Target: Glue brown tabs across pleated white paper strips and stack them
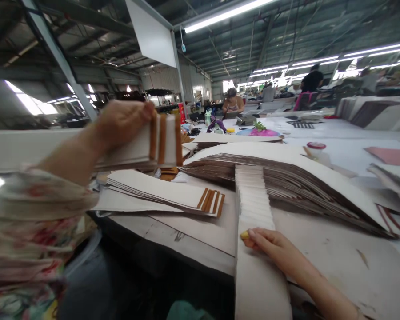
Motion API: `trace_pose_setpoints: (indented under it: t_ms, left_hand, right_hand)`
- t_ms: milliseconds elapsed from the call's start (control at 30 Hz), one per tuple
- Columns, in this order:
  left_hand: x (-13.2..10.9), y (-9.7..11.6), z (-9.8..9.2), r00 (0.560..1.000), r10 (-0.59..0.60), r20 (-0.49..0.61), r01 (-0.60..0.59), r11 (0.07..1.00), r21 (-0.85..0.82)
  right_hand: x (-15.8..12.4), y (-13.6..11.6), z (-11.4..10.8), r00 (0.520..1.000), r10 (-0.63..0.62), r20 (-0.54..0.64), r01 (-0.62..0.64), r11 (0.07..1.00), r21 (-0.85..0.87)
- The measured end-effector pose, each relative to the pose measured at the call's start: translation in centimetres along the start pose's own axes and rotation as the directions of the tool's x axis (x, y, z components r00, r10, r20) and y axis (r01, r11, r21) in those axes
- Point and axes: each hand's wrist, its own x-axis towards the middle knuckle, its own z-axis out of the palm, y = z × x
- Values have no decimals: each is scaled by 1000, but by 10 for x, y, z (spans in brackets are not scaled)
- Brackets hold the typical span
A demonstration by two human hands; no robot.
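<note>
My left hand (125,122) is raised and closed around a bundle of white strips (171,140) with brown bands at their ends. The hand and sleeve are blurred. Below it lies a second stack of white strips (160,189), also brown-banded at the right end. My right hand (266,244) rests on a long column of overlapping plain white strips (253,200) that runs toward me. Its fingers are pinched together, with a small yellow piece (244,235) at the tips; whether this is held or worn on a finger I cannot tell.
Behind the column is a large fanned pile of white sheets (270,153) with dark edges. A lidded jar (316,149) and a pink sheet (391,156) lie farther right. Across the table a person (233,104) sits. The table's dark front edge (173,255) is near me.
</note>
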Motion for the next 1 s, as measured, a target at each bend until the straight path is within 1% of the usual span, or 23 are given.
trace_pose_setpoints:
  t_ms: [33,100,167,200,233,267,300,333,400,433,500,533,567,600,633,700,733,767,833,933,967,1000]
  left_hand:
    - [6,-2,21,987,90,136,-98,994,53]
    - [7,-15,72,941,161,298,-187,980,62]
    - [-3,-37,124,907,192,374,-234,970,70]
    - [-9,-50,146,895,201,399,-249,966,73]
    - [-15,-62,164,890,210,404,-261,962,76]
    - [-20,-72,177,894,217,391,-269,959,83]
    - [-24,-79,184,902,224,368,-275,957,91]
    - [-28,-83,188,911,232,341,-279,955,97]
    - [-38,-80,189,918,252,307,-294,950,101]
    - [-45,-72,189,915,270,299,-308,947,88]
    - [-66,-47,193,891,324,318,-348,937,19]
    - [-79,-32,197,876,370,310,-364,928,-78]
    - [-94,-16,203,837,422,348,-380,907,-183]
    - [-108,-2,210,803,472,364,-394,878,-271]
    - [-121,11,217,785,497,370,-392,861,-325]
    - [-142,31,230,798,494,345,-366,852,-374]
    - [-149,37,236,806,485,340,-349,853,-389]
    - [-154,41,241,812,472,343,-328,855,-402]
    - [-160,45,248,810,452,375,-285,861,-422]
    - [-166,44,251,804,423,418,-252,879,-405]
    - [-167,43,250,804,418,423,-255,885,-391]
    - [-168,43,250,806,411,426,-257,891,-373]
  right_hand:
    - [0,-1,1,1000,-5,-10,5,1000,-6]
    - [-1,-1,3,999,-14,-40,14,1000,-6]
    - [-3,-2,6,997,-33,-74,33,999,-8]
    - [-4,-1,8,995,-54,-86,53,998,-19]
    - [-5,-1,9,992,-86,-91,83,996,-39]
    - [-7,0,11,987,-127,-94,121,991,-64]
    - [-8,0,12,981,-170,-95,161,982,-95]
    - [-10,0,14,973,-209,-97,196,973,-125]
    - [-12,0,16,960,-259,-110,236,955,-181]
    - [-13,-1,17,955,-271,-120,243,948,-207]
    - [-15,-2,18,948,-290,-133,250,934,-253]
    - [-15,-3,18,945,-298,-135,255,929,-270]
    - [-16,-4,18,943,-305,-133,259,924,-282]
    - [-17,-5,19,942,-312,-126,265,919,-291]
    - [-19,-6,20,941,-317,-116,271,914,-301]
    - [-24,-8,24,943,-318,-101,271,905,-327]
    - [-28,-8,26,943,-317,-101,267,902,-341]
    - [-32,-9,29,943,-316,-105,262,899,-352]
    - [-41,-11,33,941,-320,-106,265,897,-354]
    - [-52,-10,28,936,-345,-72,302,891,-338]
    - [-54,-8,23,933,-349,-92,298,888,-349]
    - [-56,-5,17,928,-344,-144,271,888,-372]
